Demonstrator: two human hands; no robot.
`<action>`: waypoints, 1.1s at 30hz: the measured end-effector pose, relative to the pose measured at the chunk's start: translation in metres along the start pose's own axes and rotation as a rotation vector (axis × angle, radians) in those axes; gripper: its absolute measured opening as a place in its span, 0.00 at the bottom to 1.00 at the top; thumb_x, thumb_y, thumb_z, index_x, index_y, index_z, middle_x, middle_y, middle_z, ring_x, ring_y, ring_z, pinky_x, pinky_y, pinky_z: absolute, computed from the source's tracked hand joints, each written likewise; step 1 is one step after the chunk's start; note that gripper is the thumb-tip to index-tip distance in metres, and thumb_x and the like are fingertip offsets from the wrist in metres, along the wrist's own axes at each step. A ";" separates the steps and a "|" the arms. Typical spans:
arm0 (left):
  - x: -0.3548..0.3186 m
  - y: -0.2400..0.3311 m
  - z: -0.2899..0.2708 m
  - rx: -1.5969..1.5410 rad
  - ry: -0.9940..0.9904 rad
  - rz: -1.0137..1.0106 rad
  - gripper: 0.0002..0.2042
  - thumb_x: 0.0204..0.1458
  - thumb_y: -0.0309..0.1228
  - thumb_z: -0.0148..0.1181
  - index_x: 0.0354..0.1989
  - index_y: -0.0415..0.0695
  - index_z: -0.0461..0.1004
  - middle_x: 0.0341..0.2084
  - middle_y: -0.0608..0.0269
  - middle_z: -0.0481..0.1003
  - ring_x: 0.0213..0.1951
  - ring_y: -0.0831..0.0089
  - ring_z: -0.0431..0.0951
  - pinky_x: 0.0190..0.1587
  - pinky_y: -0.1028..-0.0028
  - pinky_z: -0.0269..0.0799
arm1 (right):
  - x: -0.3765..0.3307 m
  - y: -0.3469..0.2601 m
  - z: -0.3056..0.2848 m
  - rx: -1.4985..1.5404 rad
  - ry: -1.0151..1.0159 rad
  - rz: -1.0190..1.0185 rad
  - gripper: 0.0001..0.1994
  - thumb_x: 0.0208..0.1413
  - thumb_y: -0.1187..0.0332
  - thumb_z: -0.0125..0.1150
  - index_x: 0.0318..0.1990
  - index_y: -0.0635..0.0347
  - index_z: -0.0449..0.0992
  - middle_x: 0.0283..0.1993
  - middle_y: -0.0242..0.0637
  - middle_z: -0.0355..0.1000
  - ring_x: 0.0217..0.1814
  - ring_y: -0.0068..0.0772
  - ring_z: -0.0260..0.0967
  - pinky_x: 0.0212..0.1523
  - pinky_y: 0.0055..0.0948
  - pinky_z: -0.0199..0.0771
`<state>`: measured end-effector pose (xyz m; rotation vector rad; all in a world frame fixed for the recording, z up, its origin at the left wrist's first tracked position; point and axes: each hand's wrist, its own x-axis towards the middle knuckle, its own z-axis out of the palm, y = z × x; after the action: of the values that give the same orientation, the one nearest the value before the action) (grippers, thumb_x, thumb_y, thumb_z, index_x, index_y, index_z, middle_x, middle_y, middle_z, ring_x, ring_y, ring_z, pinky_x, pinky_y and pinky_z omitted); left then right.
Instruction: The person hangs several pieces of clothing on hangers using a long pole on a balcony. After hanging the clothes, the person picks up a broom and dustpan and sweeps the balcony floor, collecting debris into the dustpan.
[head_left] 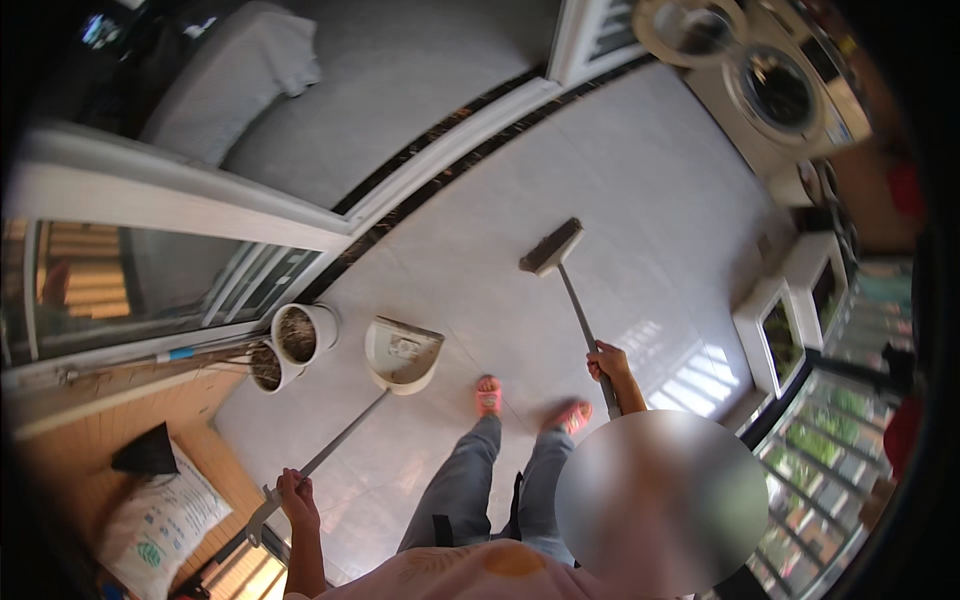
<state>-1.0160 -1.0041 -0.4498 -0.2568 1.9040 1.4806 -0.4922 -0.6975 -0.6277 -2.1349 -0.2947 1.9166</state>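
My left hand [297, 497] is closed round the upper end of a long-handled dustpan [378, 352], near its curved grey grip. The pan is cream-white and lies on the tiled floor, left of my feet, with its wide mouth facing away from me. In my right hand [608, 362] is the grey pole of a broom [555, 248]. Its dark-bristled head rests on the floor ahead of me, right of the dustpan and apart from it. A blurred round patch covers the area below my right forearm.
Two white plant pots [305, 334] stand left of the dustpan by the sliding door frame [450, 150]. A front-loading washing machine [775, 90] with its door open is at the far right. White planters [770, 340] line the right side. A white sack [160, 520] lies at lower left.
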 end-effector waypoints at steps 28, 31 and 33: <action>-0.099 -0.019 0.206 0.162 -0.260 0.071 0.10 0.51 0.39 0.51 0.30 0.47 0.62 0.26 0.72 0.64 0.26 0.80 0.61 0.34 0.81 0.61 | -0.175 0.053 -0.205 -0.454 -0.144 -0.068 0.27 0.43 0.74 0.50 0.56 0.54 0.59 0.14 0.35 0.66 0.13 0.20 0.62 0.15 0.22 0.65; -0.102 -0.030 0.224 0.156 -0.300 0.065 0.09 0.51 0.39 0.50 0.30 0.47 0.63 0.27 0.72 0.64 0.27 0.80 0.61 0.35 0.81 0.61 | -0.170 0.057 -0.204 -0.617 -0.279 -0.033 0.27 0.39 0.75 0.49 0.53 0.56 0.62 0.21 0.40 0.70 0.18 0.30 0.68 0.19 0.26 0.70; -0.108 -0.038 0.235 0.185 -0.312 0.075 0.09 0.52 0.38 0.50 0.31 0.47 0.63 0.27 0.72 0.63 0.29 0.80 0.62 0.36 0.81 0.60 | -0.136 0.080 -0.201 -0.751 -0.316 -0.081 0.25 0.37 0.76 0.48 0.50 0.58 0.65 0.23 0.44 0.71 0.21 0.35 0.70 0.22 0.29 0.72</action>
<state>-0.8211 -0.8300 -0.4351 0.1261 1.7943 1.2947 -0.3097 -0.8272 -0.5054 -2.1256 -1.3213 2.3340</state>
